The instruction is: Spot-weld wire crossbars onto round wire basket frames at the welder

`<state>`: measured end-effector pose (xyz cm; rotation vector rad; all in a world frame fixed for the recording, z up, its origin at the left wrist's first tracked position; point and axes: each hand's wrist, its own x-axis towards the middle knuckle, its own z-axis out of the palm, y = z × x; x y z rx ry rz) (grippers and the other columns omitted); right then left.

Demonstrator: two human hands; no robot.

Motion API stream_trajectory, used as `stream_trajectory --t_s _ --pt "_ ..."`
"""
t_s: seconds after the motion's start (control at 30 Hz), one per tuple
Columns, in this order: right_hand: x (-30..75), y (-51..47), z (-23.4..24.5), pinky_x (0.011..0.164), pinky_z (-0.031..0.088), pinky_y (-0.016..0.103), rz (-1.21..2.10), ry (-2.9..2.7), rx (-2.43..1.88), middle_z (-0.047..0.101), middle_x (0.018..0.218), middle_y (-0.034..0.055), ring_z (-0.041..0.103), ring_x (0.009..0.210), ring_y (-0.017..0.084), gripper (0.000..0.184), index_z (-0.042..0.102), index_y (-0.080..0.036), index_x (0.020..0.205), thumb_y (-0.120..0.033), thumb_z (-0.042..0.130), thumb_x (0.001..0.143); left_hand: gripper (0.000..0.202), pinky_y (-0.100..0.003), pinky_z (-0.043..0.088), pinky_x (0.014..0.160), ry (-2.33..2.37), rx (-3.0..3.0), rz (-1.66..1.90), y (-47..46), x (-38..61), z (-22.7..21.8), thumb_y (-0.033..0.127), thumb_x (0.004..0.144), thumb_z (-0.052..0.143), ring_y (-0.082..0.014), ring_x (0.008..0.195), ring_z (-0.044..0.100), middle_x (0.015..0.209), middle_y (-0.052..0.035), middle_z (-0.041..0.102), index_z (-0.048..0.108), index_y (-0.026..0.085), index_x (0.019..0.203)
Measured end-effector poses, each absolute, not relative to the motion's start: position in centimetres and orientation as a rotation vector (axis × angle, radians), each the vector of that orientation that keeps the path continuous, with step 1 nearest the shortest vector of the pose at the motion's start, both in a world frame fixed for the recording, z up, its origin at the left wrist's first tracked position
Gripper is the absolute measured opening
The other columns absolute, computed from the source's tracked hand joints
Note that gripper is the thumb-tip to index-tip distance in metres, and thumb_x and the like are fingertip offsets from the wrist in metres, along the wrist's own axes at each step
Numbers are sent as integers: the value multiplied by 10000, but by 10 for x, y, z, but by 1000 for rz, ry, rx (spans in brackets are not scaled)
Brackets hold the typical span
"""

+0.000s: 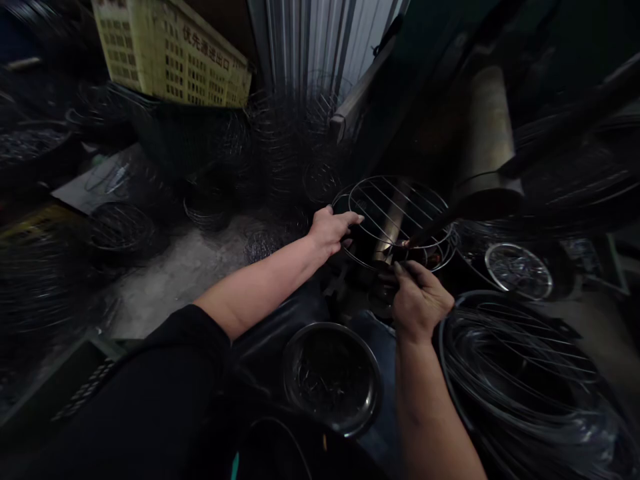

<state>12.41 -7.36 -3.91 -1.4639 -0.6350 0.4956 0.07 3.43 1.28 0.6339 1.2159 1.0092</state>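
Observation:
A round wire grille [400, 207] with parallel bars sits over a metal cylinder [393, 230] on a dark machine. My left hand [333, 230] grips the grille's left rim, fingers curled over the wire. At the grille's near edge my right hand [417, 297] is closed on the rim, thumb and fingers pinched around the wire. Both forearms reach forward from the bottom of the view.
A steel bowl [333, 377] lies below my hands. A stack of wire rings [525, 387] fills the lower right, a small shiny dish [517, 270] sits at right. Piles of wire grilles [280, 147] crowd the floor behind, under a yellow crate [175, 53].

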Motion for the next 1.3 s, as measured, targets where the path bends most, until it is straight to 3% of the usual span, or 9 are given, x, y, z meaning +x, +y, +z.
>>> stream_trajectory --t_s 0.27,0.47,0.57,0.67,0.8,0.9,1.0,1.1,1.3 --pt "138 -76 -53 585 558 271 365 -828 -1498 666 667 -24 668 601 153 249 759 -160 816 -369 779 682 323 -292 464 678 1196 671 1018 38 3 3 151 668 794 -141 697 518 686 8 509 492 195 775" --pt "136 -73 -51 619 541 309 400 -848 -1439 625 686 -1 611 582 139 143 698 -148 813 -275 748 769 348 -358 503 775 1209 654 988 39 5 -1 195 670 823 -202 871 574 868 -31 566 510 197 823" --pt "134 -96 -44 746 531 307 226 -1009 -1524 666 770 7 633 700 147 118 720 -176 864 -278 734 804 299 -395 500 812 1169 729 920 37 -8 3 267 711 813 -244 946 603 896 -48 567 555 187 839" --pt "123 -138 -49 837 521 341 68 -1177 -1698 737 933 58 670 840 193 229 750 -185 1000 -346 685 851 338 -441 491 830 1154 753 866 43 -27 6 399 711 829 -311 1013 615 899 -75 601 613 196 873" --pt "82 -184 -76 834 534 334 655 -1677 -1921 761 950 75 711 895 230 236 778 -193 970 -336 654 830 369 -453 478 864 1166 769 881 65 -38 4 404 689 870 -362 1114 586 881 -91 615 623 203 876" --pt "43 -193 -97 820 522 328 990 -1915 -2263 750 1068 116 711 970 262 276 773 -181 1048 -326 633 859 315 -453 470 895 1158 790 847 78 -31 2 335 738 859 -339 1125 560 896 -96 618 606 202 870" --pt "22 -187 -109 791 517 316 1052 -1909 -2399 748 1072 151 719 965 268 286 772 -148 1042 -267 555 901 258 -434 483 907 1194 832 777 80 -25 4 276 799 800 -283 1105 553 1002 -78 606 584 190 909" --pt "32 -181 -112 822 526 288 1129 -1906 -2306 772 1039 102 726 973 228 307 775 -172 1068 -203 516 907 256 -413 503 870 1203 854 743 77 -24 7 251 798 771 -263 1067 569 1107 -87 579 570 163 930" --pt "64 -187 -98 974 480 269 1033 -2128 -2172 747 1159 94 685 1105 216 349 768 -173 1144 -154 526 894 325 -423 501 830 1237 864 743 80 -22 6 337 743 838 -250 968 552 1056 -87 583 577 199 878"
